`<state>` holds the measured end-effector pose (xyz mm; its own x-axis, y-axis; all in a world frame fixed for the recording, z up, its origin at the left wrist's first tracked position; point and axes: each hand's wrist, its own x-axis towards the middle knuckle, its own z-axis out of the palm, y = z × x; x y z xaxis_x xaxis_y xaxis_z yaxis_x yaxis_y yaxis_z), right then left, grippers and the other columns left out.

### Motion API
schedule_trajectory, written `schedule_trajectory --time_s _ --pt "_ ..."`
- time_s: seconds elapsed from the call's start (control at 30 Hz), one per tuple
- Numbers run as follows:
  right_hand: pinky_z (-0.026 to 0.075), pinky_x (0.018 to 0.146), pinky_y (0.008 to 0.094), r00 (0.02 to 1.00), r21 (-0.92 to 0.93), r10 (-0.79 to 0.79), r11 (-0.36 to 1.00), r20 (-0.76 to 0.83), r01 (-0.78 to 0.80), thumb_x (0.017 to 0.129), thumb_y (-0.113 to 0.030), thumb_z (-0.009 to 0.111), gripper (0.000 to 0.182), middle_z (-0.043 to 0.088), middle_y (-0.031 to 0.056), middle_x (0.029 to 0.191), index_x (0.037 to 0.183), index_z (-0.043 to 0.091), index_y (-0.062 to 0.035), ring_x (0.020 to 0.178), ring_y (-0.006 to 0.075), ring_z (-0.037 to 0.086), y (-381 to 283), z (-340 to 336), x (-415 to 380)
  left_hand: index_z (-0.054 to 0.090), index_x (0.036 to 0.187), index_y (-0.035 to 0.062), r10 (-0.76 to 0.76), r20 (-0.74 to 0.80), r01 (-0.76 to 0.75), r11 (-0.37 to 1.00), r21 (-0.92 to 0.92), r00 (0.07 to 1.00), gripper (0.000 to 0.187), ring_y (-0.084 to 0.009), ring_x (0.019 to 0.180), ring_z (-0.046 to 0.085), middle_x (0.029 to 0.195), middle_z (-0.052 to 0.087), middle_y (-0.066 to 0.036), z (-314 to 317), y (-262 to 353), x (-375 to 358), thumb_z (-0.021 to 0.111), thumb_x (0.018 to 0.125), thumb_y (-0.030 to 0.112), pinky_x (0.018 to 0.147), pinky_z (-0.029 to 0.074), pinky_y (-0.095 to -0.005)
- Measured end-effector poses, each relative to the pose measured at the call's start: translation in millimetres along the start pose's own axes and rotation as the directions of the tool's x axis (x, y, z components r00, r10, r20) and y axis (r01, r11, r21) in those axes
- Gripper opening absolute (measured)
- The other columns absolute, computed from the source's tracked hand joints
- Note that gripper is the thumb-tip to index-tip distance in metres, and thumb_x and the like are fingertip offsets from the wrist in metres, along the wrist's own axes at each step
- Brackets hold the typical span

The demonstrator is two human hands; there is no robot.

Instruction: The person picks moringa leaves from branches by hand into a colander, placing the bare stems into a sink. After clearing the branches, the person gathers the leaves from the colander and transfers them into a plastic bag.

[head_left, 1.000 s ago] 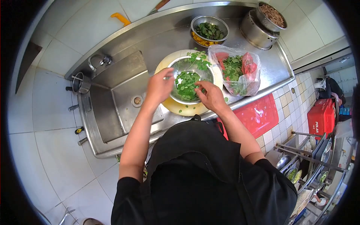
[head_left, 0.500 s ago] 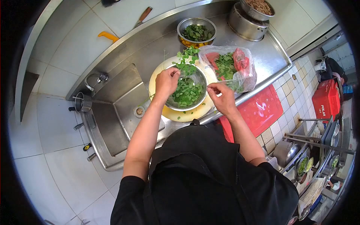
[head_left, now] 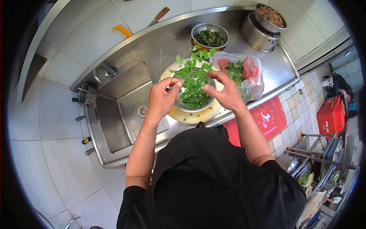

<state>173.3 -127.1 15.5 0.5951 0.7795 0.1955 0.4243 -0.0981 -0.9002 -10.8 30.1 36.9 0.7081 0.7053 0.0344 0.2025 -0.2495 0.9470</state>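
Note:
My left hand [head_left: 164, 95] is closed in a pinch on the stem of a leafy green sprig [head_left: 196, 55], which stands up over a metal colander [head_left: 189, 110]. Loose green leaves [head_left: 194, 95] lie inside the colander. On the sprig's other side, my right hand [head_left: 228, 93] has its thumb and forefinger apart, close to the leaves. Under the colander is a round yellowish board [head_left: 181, 117] with a few fallen leaves on it. A clear plastic bag [head_left: 257, 87] with pink parts, holding more greens [head_left: 235, 72], lies just beyond my right hand.
Behind stands a metal bowl [head_left: 225, 32] of dark leaves. A pot [head_left: 259, 36] with a bowl of shredded food [head_left: 270, 15] is at the back right. The sink basin [head_left: 114, 126] and tap [head_left: 100, 74] are left; a red lid-like surface [head_left: 267, 118] is right.
My right hand has moved up and left toward the sprig, and its fingers have spread. The left hand still pinches the stem; the sprig now stands higher over the colander. The view has shifted slightly.

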Motion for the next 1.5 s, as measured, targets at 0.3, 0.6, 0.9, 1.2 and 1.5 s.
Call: schedule_trajectory --time_s 0.3,0.6,0.9,1.2,1.5 --pt "0.053 0.078 0.0346 0.947 0.238 -0.102 0.971 0.306 0.027 0.086 -0.031 0.079 0.041 0.072 0.0082 0.096 0.112 0.068 -0.0017 0.09 0.0195 0.069 -24 23 9 0.07 0.101 -0.0006 0.218 0.078 -0.228 0.961 0.158 0.973 0.015 -0.0079 0.064 0.06 0.089 0.068 -0.004 10 0 -9 0.067 0.095 0.013 0.058 0.048 -0.0242" --pt "0.054 0.066 0.026 0.932 0.448 0.07 0.862 0.355 -0.236 0.092 -0.013 0.075 0.017 0.07 0.0051 0.088 0.099 0.07 0.0015 0.072 0.0105 0.068 -11 26 2 0.071 0.1 0.0002 0.194 0.039 -0.198 0.956 0.214 0.98 0.015 -0.0107 0.068 0.061 0.09 0.071 -0.007 6 -1 -15 0.069 0.093 0.014 0.062 0.049 -0.0276" --pt "0.057 0.066 0.0256 0.917 0.409 0.14 0.863 0.373 -0.298 0.091 -0.009 0.074 0.016 0.072 0.0079 0.092 0.097 0.068 0.0041 0.073 0.0116 0.069 5 20 -1 0.074 0.099 0.0013 0.103 0.0 -0.101 0.969 0.226 0.995 0.017 -0.0095 0.062 0.058 0.082 0.072 -0.006 6 -11 -17 0.07 0.093 0.017 0.06 0.048 -0.0275" --pt "0.058 0.066 0.0249 0.905 0.411 0.146 0.854 0.399 -0.319 0.092 -0.009 0.074 0.014 0.072 0.006 0.085 0.1 0.069 0.0025 0.071 0.0109 0.069 16 9 0 0.075 0.1 0.0021 0.006 -0.04 0.004 0.967 0.255 0.999 0.019 -0.0089 0.058 0.058 0.076 0.071 -0.003 -1 -23 -14 0.07 0.093 0.019 0.057 0.047 -0.0275" --pt "0.057 0.071 0.0258 0.916 0.332 0.21 0.885 0.341 -0.326 0.095 -0.014 0.071 0.02 0.073 0.0069 0.088 0.106 0.071 0.0019 0.077 0.0119 0.07 38 7 3 0.075 0.098 0.0044 -0.088 -0.172 0.134 0.952 0.276 0.981 0.018 -0.0122 0.058 0.06 0.076 0.07 -0.005 -29 -43 -3 0.07 0.091 0.021 0.059 0.048 -0.0299"
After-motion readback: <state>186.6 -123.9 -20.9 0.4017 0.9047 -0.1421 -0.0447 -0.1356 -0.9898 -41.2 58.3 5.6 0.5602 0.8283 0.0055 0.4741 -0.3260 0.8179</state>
